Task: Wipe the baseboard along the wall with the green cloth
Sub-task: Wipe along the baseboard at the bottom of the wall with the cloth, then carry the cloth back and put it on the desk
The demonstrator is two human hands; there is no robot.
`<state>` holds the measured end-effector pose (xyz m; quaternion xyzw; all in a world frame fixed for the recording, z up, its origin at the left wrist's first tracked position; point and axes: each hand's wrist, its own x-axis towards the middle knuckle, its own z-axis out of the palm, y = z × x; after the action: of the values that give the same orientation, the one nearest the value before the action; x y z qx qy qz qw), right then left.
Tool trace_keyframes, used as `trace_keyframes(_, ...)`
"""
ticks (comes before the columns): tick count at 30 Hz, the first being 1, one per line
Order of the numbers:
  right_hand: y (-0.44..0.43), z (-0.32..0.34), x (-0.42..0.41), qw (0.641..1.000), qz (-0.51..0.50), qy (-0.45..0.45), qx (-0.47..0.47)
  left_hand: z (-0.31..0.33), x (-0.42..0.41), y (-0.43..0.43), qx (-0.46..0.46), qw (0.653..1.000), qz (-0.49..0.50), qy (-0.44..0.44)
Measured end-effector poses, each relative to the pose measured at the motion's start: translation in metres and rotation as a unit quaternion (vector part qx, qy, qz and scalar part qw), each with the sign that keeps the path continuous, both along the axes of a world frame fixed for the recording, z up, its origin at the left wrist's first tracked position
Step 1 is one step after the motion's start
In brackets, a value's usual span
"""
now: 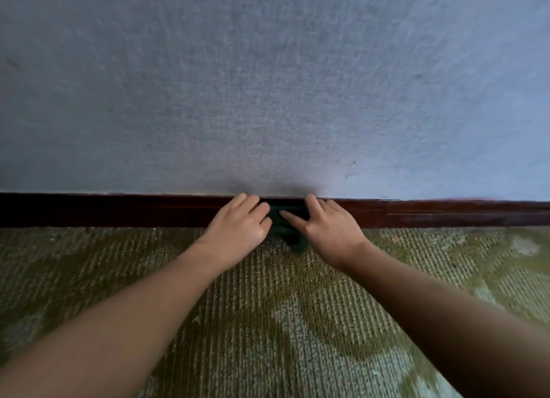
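A dark brown wooden baseboard (119,210) runs left to right along the foot of a pale textured wall (268,85). A dark green cloth (287,231) lies bunched against the baseboard's middle and droops onto the carpet. My left hand (238,222) lies on the cloth's left side, fingers reaching up to the board's top edge. My right hand (327,222) covers the cloth's right side, its thumb stretched across the cloth. Both hands press the cloth to the board; most of the cloth is hidden beneath them.
A green and beige patterned carpet (268,323) covers the floor from the baseboard to the bottom of the view. My two bare forearms cross it from the lower corners.
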<state>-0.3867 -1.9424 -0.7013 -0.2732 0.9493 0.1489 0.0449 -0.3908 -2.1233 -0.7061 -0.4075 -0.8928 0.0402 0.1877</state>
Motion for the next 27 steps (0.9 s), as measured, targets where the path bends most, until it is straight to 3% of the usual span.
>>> trace_keyframes(10,0.039,0.055,0.015,0.998,-0.052,-0.017,-0.009,0.047,0.006,0.041,-0.001,0.999,-0.039,-0.027)
trace_keyframes(15,0.055,0.119,0.047,0.994,-0.100,-0.018,-0.027,0.125,0.016,0.065,-0.058,0.997,-0.037,-0.035)
trace_keyframes(20,0.113,0.218,0.085,0.987,-0.151,-0.029,-0.053,0.226,0.040,0.124,-0.083,0.990,-0.086,-0.073)
trace_keyframes(27,0.187,0.359,0.142,0.964,-0.249,-0.011,-0.095,0.382,0.063,0.211,-0.124,0.971,-0.198,-0.047)
